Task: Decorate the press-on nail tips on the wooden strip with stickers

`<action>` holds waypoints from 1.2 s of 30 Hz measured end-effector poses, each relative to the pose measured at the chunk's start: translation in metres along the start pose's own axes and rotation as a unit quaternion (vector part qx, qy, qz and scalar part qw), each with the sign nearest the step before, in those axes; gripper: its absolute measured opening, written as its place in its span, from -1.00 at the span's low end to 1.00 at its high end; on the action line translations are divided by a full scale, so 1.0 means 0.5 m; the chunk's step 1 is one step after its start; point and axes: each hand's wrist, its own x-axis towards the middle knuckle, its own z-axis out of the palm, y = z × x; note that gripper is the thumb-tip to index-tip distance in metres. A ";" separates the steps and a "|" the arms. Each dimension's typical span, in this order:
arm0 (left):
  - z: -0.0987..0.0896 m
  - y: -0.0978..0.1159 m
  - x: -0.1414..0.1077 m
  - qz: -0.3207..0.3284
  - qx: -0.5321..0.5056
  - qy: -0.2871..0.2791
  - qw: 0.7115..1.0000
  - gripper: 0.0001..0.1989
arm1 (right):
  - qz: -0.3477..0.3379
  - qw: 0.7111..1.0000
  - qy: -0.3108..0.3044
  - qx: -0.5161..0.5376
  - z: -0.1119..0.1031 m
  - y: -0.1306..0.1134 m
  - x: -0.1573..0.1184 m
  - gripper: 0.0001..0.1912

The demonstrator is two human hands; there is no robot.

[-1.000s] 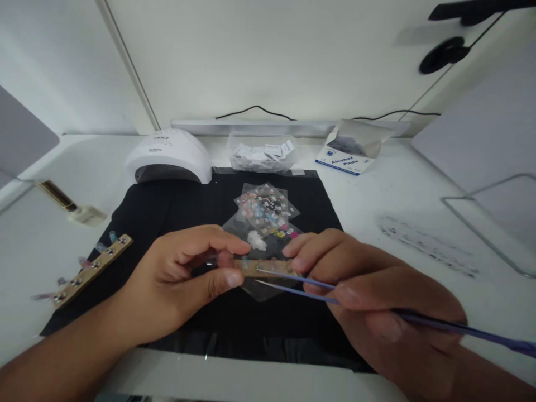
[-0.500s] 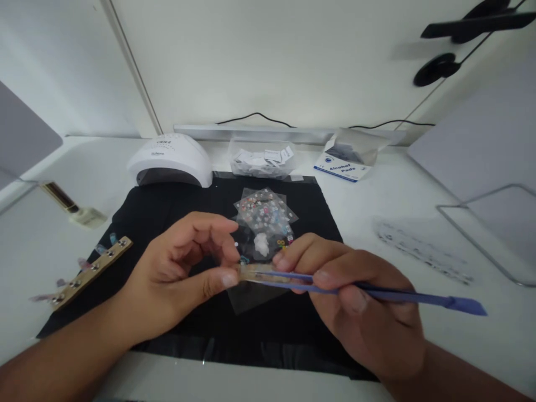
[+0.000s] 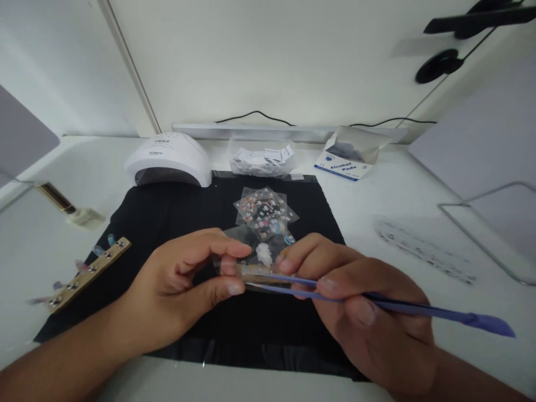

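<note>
My left hand (image 3: 180, 285) pinches the edge of a small clear plastic bag (image 3: 259, 271) between thumb and fingers. In my right hand (image 3: 368, 318) are blue tweezers (image 3: 444, 314), gripped with their two arms apart. Their tips reach the near edge of the bag; whether they are inside it I cannot tell. Right-hand fingertips also rest at the bag's right side. A white clump (image 3: 263, 254) shows through or behind the clear plastic. Just beyond lie overlapping clear packets (image 3: 263, 209) with small colourful decorations.
A black mat (image 3: 180, 206) covers the middle of the white table. Behind stand a white nail lamp (image 3: 171, 156), a clear box of sachets (image 3: 262, 162) and an alcohol pads box (image 3: 343, 162). Leftward are a nail polish bottle (image 3: 84, 218) and a wooden nail-tip stand (image 3: 92, 271).
The bag has tilted, so the white clump and far edge look different. The tweezers have spread wider and their back end has shifted right and down with my right hand.
</note>
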 end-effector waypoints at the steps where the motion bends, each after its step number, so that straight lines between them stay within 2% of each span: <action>1: -0.001 -0.001 -0.001 0.005 0.005 -0.007 1.000 -0.68 | 0.004 1.000 0.001 -0.001 0.001 0.000 0.000 -0.75; 5: -0.004 -0.010 -0.007 0.031 0.006 -0.012 0.999 -0.62 | 0.004 1.000 0.010 -0.004 0.007 -0.002 -0.004 -0.75; 9: 0.001 -0.016 -0.014 0.032 0.000 0.011 0.999 -0.52 | -0.013 0.999 0.031 -0.012 0.013 -0.005 -0.012 -0.73; 14: 0.004 -0.006 -0.012 0.041 0.031 0.028 0.998 -0.62 | 0.007 1.000 0.012 -0.001 0.010 -0.006 -0.017 -0.73; 21: -0.008 0.006 -0.002 0.062 0.061 -0.041 0.995 -0.66 | 0.017 1.000 0.019 -0.013 0.007 -0.013 -0.011 -0.74; 28: -0.008 0.005 -0.006 0.077 0.168 -0.029 0.982 -0.69 | 0.030 0.999 -0.003 -0.018 0.004 -0.025 -0.014 -0.73; 36: -0.009 0.011 -0.009 0.090 0.210 -0.033 0.973 -0.76 | 0.058 0.998 -0.004 -0.039 0.002 -0.035 -0.024 -0.74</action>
